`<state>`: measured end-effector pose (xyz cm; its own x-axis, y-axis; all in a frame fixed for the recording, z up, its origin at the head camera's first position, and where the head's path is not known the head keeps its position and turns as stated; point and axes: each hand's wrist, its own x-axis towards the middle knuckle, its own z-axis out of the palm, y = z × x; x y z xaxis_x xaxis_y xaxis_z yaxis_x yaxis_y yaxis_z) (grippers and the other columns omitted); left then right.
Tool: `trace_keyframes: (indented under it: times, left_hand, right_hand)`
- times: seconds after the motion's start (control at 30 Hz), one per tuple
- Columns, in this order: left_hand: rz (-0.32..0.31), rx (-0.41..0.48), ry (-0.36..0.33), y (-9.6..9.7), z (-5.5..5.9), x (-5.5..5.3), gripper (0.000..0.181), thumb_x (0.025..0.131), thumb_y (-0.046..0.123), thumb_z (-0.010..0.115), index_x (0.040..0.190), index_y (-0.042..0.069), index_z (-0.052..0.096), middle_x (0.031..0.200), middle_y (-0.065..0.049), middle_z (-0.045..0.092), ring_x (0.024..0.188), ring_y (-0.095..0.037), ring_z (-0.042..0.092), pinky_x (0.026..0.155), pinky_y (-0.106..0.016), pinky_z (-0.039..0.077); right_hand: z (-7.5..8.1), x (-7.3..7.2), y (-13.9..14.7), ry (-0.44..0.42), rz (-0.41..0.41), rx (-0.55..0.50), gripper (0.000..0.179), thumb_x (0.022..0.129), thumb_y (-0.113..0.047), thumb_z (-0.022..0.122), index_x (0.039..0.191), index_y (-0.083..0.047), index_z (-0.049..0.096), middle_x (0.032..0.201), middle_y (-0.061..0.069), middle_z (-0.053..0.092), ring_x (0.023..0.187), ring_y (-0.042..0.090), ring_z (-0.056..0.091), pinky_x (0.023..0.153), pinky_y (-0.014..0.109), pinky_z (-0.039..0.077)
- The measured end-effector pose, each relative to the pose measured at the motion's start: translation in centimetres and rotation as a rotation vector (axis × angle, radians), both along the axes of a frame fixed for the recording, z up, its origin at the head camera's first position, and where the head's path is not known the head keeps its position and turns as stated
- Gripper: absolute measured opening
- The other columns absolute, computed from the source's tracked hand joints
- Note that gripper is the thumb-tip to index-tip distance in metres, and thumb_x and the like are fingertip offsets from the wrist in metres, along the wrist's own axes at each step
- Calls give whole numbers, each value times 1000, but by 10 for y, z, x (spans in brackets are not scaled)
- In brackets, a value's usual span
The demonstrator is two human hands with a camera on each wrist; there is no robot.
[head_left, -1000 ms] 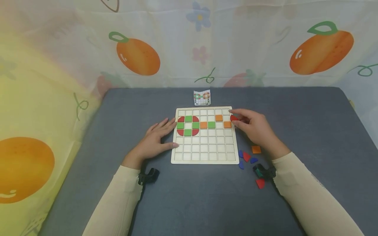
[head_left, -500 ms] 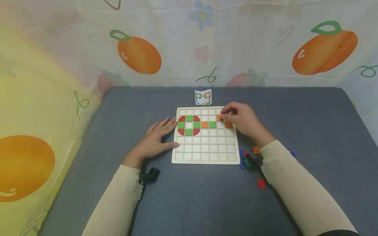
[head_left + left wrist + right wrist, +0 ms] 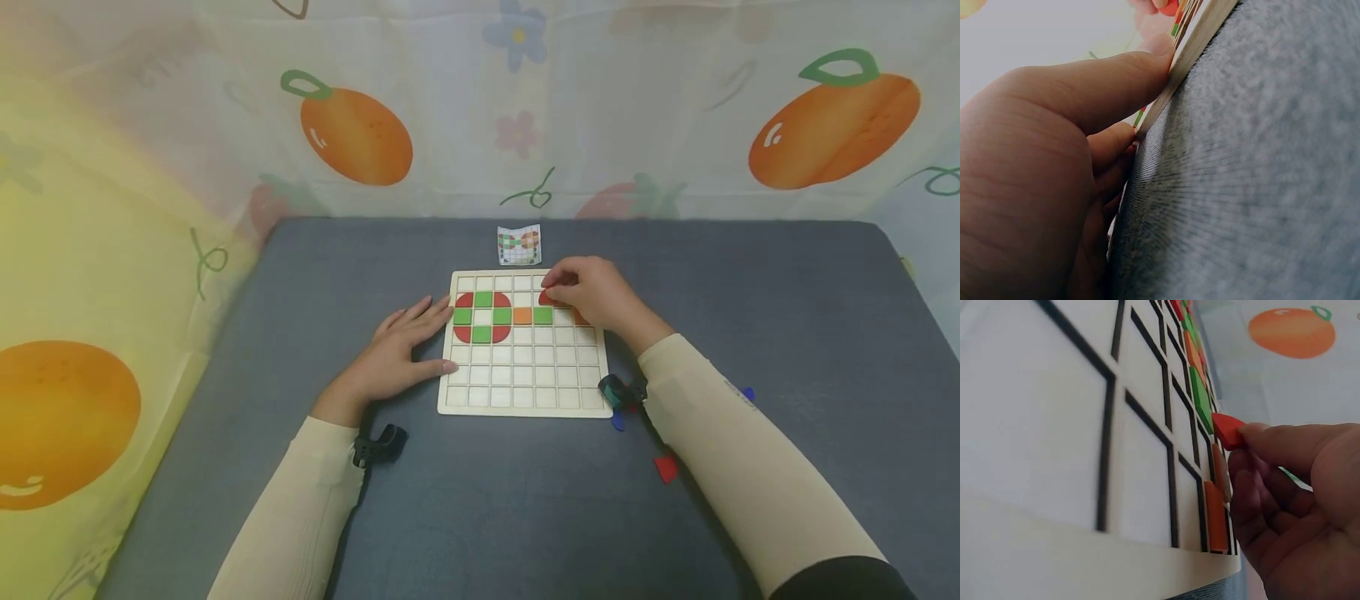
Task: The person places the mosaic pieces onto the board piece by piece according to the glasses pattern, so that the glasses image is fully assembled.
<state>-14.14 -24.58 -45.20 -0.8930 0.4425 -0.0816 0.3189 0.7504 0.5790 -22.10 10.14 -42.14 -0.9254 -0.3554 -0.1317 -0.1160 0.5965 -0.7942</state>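
A pale wooden grid board (image 3: pixel 525 377) lies on the grey table. My right hand (image 3: pixel 596 293) pinches a red rounded tile (image 3: pixel 1229 430) between thumb and fingers, over the second row from the far edge, just beyond a green tile (image 3: pixel 542 316). My left hand (image 3: pixel 392 357) rests at the board's left side with fingers extended, its thumb (image 3: pixel 1159 47) touching the rim. At the board's left, red corner tiles (image 3: pixel 464 334) and green square tiles (image 3: pixel 482 334) form a ring. One orange tile (image 3: pixel 522 316) follows it; another orange tile (image 3: pixel 1215 515) is partly behind my right hand.
A small printed card (image 3: pixel 519 245) with a coloured pattern lies beyond the board. Right of the board are a loose red tile (image 3: pixel 665 468) and blue pieces (image 3: pixel 618 421), partly covered by my right forearm and wrist camera. A fruit-print cloth (image 3: pixel 450 125) hangs behind the table.
My right hand has carried the red tile leftward from the board's right edge to above its far rows. My left hand has stayed in place.
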Motion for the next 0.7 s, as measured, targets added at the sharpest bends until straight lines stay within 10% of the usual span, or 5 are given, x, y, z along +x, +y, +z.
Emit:
trace_keyframes:
  times: [0.7]
  left_hand:
    - [-3,-19,4,-1,-1,-2,93,99,50,79,173,20,32,178,10,23,165,-16,6,129,-51,2]
  right_hand:
    - [4,-4,-5,-9,69,40,21,110,-9,63,124,-7,79,119,11,72,106,31,62,95,47,50]
